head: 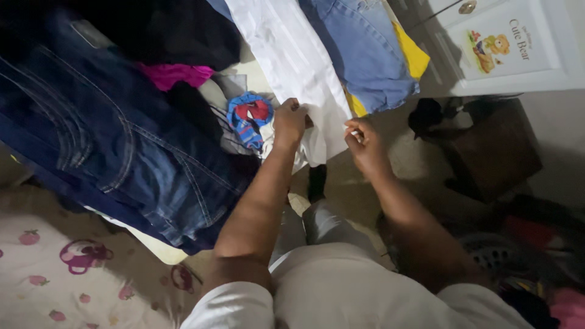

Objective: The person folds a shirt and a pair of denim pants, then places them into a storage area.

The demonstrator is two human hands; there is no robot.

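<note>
The white cloth [292, 61] hung stretched out and unfolded, its lower edge pinched by both hands; the left hand [289, 122] was closed on one corner, the right hand [364, 146] gripped the edge beside it; the handling looked barely begun; just left of the left hand lay a small blue and red garment [248, 119], farther left dark jeans [116, 146]; above the right hand hung light blue jeans [359, 49].

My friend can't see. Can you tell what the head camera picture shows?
Two bare hands, left hand and right hand, pinch the bottom edge of a white cloth. Dark blue jeans lie to the left, light blue jeans above, near a white cabinet.
</note>
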